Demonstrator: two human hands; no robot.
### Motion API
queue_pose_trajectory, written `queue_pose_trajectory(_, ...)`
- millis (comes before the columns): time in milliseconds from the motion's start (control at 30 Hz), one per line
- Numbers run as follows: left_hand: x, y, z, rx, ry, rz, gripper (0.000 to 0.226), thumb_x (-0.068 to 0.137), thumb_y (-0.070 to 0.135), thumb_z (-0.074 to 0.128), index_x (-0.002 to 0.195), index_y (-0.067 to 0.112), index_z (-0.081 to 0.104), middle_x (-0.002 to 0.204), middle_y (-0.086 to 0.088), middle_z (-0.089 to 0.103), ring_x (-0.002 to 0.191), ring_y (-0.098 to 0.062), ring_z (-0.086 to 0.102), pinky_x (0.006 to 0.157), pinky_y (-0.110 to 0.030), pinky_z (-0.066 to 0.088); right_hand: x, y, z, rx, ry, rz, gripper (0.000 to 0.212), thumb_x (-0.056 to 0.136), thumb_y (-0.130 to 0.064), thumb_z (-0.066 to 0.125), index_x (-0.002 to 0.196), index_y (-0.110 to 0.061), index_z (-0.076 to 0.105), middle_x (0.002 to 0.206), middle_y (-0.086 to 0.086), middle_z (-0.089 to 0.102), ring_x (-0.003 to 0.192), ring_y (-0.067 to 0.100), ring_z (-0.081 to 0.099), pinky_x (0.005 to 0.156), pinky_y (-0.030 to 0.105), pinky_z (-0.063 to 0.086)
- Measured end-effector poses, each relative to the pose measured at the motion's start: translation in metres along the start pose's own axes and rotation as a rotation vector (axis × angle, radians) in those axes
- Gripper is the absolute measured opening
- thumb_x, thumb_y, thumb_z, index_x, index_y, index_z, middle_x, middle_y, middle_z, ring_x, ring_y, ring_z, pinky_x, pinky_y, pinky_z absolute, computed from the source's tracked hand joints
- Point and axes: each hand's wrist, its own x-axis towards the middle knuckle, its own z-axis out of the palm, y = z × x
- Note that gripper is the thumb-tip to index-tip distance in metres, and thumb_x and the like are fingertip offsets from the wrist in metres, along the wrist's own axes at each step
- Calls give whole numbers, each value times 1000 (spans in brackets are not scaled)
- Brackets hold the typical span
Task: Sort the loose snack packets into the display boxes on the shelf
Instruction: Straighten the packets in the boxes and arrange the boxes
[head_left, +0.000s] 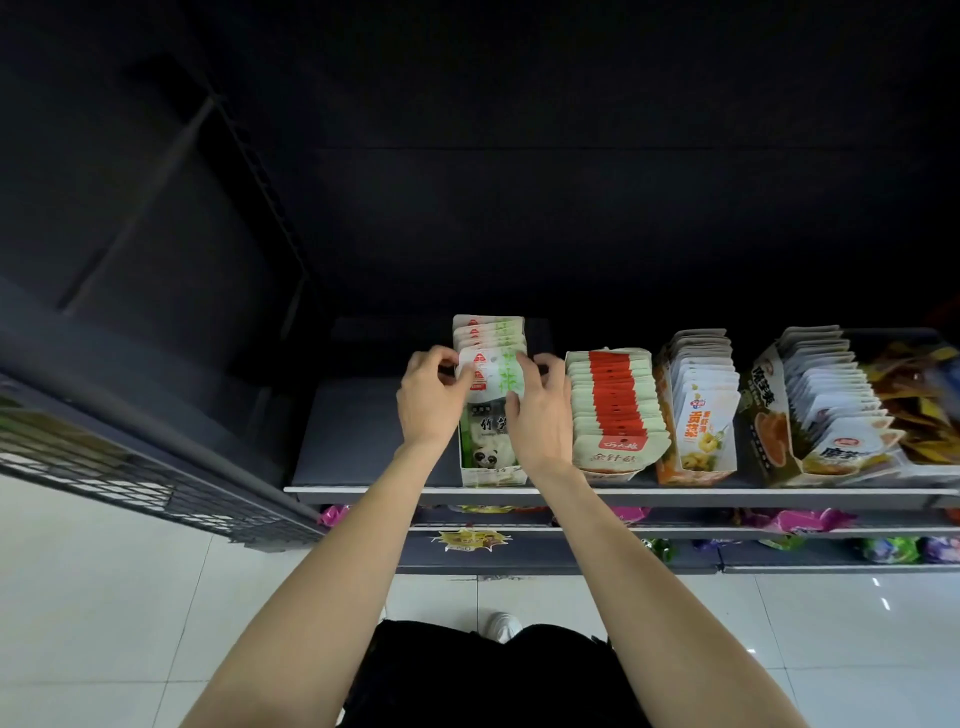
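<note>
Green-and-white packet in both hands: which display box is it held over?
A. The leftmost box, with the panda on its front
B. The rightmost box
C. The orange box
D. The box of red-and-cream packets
A: both the left hand and right hand hold the green-and-white packet above the panda box, left of the red-and-cream packets.

1. A single head-worn view, wide-angle, looks forward and steeply down – the wearer's own legs and a shoe (503, 625) show at the bottom edge.
2. It faces the shelf (623, 490) head-on, at arm's reach, with both forearms stretching up from below.
3. The edges bend – the floor (104, 597) falls away on the left.
</note>
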Motion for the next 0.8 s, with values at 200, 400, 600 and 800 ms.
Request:
queue_pose_trajectory(200,17,-7,-1,-237,-28,-128,5,86,32,66,83,30,63,97,2,62,80,-15,66,78,-41,56,-8,0,-4,75,-224,114,75,94,-12,51,151,-29,5,140,13,39,93,24,60,71,32,51)
queue_pose_trajectory(400,11,-13,-5,-350,-131,-120,5,90,20,62,95,21,63,99,1,66,83,-11,65,73,-35,59,-15,2,-6,51,-291,142,95,92,-1,50,146,-42,-17,144,11,40,85,23,64,70,33,56)
queue_pose_trajectory(600,-8,-10,-3,-410,-126,-142,27,96,28,53,121,24,59,115,0,65,99,-8,62,88,-36,54,-22,3,-7,-96,-318,120,110,81,10,53,143,-39,-25,141,10,44,84,25,65,72,32,55)
queue_pose_trajectory(800,-22,3,8,-122,-189,-77,51,100,23,42,148,22,27,150,0,34,137,-18,32,108,-32,30,-25,-3,-10,-97,-315,140,107,81,11,52,147,-35,-18,143,11,42,91,29,66,77,38,55)
